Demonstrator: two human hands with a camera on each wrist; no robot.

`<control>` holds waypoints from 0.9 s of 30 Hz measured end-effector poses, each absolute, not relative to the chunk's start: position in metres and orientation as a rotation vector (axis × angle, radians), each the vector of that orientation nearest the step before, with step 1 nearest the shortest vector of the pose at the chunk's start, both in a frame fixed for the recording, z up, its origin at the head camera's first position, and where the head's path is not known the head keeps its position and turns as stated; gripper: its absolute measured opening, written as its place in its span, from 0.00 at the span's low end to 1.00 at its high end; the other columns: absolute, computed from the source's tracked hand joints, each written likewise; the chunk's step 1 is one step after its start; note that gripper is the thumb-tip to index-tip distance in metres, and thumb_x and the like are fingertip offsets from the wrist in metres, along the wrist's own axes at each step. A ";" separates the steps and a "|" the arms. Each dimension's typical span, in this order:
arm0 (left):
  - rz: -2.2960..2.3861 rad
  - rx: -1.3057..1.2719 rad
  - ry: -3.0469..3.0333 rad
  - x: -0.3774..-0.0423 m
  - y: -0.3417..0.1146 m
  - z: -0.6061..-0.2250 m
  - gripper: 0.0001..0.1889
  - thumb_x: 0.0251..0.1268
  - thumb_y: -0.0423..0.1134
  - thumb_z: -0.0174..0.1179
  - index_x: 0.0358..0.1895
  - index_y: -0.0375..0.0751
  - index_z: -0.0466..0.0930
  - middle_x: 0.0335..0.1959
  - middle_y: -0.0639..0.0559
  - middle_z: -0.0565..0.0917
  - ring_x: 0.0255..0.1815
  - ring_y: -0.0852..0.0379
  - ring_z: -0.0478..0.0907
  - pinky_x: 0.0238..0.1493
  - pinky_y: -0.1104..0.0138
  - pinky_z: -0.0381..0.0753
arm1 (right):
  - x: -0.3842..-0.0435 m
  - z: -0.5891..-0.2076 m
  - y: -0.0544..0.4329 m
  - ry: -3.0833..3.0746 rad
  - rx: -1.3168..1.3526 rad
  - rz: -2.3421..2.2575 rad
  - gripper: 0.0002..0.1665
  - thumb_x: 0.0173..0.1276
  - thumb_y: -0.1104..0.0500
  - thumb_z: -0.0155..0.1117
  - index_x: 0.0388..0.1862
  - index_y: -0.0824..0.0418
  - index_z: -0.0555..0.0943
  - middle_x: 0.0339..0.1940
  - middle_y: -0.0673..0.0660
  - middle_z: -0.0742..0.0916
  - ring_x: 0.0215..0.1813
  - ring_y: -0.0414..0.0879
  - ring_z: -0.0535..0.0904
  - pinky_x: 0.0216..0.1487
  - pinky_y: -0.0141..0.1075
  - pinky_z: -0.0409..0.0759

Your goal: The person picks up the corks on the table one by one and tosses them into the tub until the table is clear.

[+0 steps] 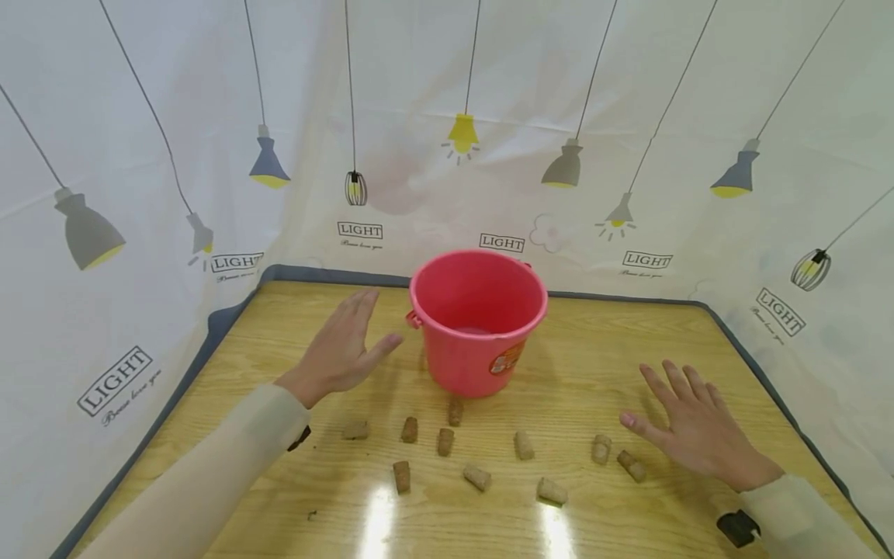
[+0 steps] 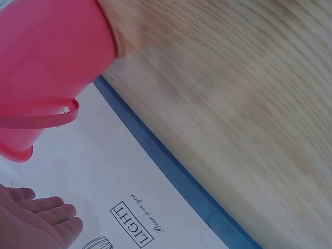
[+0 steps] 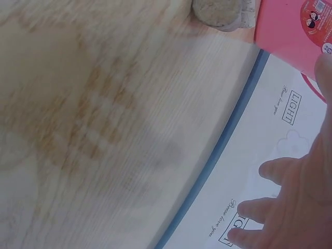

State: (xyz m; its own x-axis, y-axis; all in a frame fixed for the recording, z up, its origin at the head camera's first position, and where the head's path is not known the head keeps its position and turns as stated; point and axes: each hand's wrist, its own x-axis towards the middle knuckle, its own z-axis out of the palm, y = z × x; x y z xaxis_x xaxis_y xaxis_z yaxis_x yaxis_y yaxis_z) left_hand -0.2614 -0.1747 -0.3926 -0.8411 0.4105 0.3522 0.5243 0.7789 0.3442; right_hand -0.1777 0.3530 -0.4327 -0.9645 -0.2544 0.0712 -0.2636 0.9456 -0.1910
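A pink bucket [image 1: 464,361] stands upright on the wooden table, a round sticker on its side. Left of it, the left hand [image 1: 342,345] hovers with fingers straight and thumb spread, holding nothing. Over the table's right side, the right hand [image 1: 698,427] is spread and holds nothing. Several corks lie scattered in front of the bucket. A dark cork [image 1: 455,412] is closest to it, and a pale cork [image 1: 355,430] is farthest left. Nearest the right hand lies a two-toned cork [image 1: 632,466]. In the right wrist view a cork [image 3: 218,13] shows at the top edge.
The wooden table [image 1: 279,505] has a dark blue border [image 1: 615,299] along its back and sides. Behind it hangs a white sheet [image 1: 419,70] printed with lamps and lettering. A small dark scrap [image 1: 312,515] lies at the front left.
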 end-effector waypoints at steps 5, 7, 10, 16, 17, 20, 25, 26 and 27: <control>-0.690 -0.704 -2.728 -0.264 -0.169 -0.391 0.49 0.75 0.69 0.44 0.82 0.33 0.46 0.82 0.35 0.53 0.82 0.37 0.50 0.78 0.43 0.53 | -0.176 -0.431 0.351 -3.049 0.411 0.306 0.55 0.74 0.30 0.54 0.85 0.60 0.50 0.79 0.79 0.55 0.75 0.83 0.47 0.66 0.79 0.45; -0.712 -0.692 -2.732 -0.265 -0.166 -0.390 0.49 0.74 0.69 0.44 0.82 0.34 0.45 0.82 0.36 0.53 0.82 0.37 0.51 0.77 0.42 0.54 | -0.176 -0.430 0.351 -3.047 0.413 0.303 0.55 0.74 0.30 0.54 0.85 0.60 0.51 0.79 0.79 0.55 0.76 0.82 0.48 0.66 0.79 0.45; -0.740 -0.675 -2.737 -0.267 -0.162 -0.388 0.50 0.74 0.70 0.44 0.83 0.35 0.44 0.83 0.38 0.53 0.81 0.38 0.52 0.77 0.42 0.55 | -0.175 -0.429 0.350 -3.043 0.414 0.300 0.55 0.74 0.30 0.55 0.85 0.61 0.51 0.79 0.79 0.55 0.76 0.82 0.48 0.66 0.79 0.46; -0.802 -0.676 -2.712 -0.272 -0.150 -0.382 0.51 0.73 0.72 0.44 0.83 0.38 0.44 0.83 0.41 0.53 0.81 0.40 0.54 0.75 0.41 0.59 | -0.174 -0.430 0.350 -3.044 0.416 0.308 0.54 0.74 0.30 0.55 0.85 0.60 0.51 0.79 0.79 0.55 0.76 0.82 0.48 0.66 0.79 0.45; -0.811 -0.682 -2.706 -0.273 -0.148 -0.381 0.51 0.72 0.72 0.44 0.83 0.38 0.43 0.83 0.41 0.53 0.81 0.40 0.54 0.75 0.41 0.60 | -0.175 -0.430 0.350 -3.047 0.416 0.309 0.55 0.74 0.30 0.55 0.85 0.60 0.51 0.79 0.79 0.55 0.76 0.82 0.48 0.67 0.79 0.45; -0.839 -0.683 -2.702 -0.275 -0.143 -0.378 0.52 0.72 0.73 0.43 0.83 0.37 0.42 0.83 0.41 0.52 0.81 0.39 0.53 0.75 0.41 0.60 | -0.175 -0.430 0.350 -3.047 0.422 0.315 0.54 0.74 0.31 0.55 0.85 0.60 0.51 0.79 0.79 0.55 0.76 0.82 0.48 0.67 0.78 0.45; -0.897 -0.654 -2.721 -0.278 -0.137 -0.373 0.54 0.71 0.74 0.42 0.83 0.35 0.40 0.83 0.40 0.50 0.82 0.39 0.52 0.75 0.40 0.60 | -0.174 -0.430 0.349 -3.040 0.425 0.309 0.54 0.74 0.31 0.55 0.85 0.60 0.51 0.79 0.79 0.55 0.76 0.82 0.48 0.67 0.78 0.46; -0.913 -0.643 -2.726 -0.278 -0.136 -0.373 0.54 0.71 0.75 0.42 0.83 0.36 0.40 0.84 0.41 0.50 0.82 0.39 0.52 0.75 0.41 0.60 | -0.174 -0.430 0.349 -3.040 0.427 0.309 0.54 0.74 0.31 0.55 0.85 0.60 0.51 0.79 0.79 0.55 0.76 0.82 0.48 0.67 0.78 0.46; -0.926 -0.636 -2.734 -0.278 -0.135 -0.373 0.54 0.71 0.75 0.41 0.83 0.36 0.40 0.84 0.41 0.50 0.82 0.39 0.51 0.75 0.40 0.60 | -0.174 -0.430 0.348 -3.041 0.429 0.313 0.55 0.74 0.31 0.55 0.85 0.61 0.51 0.79 0.79 0.55 0.76 0.82 0.48 0.67 0.78 0.45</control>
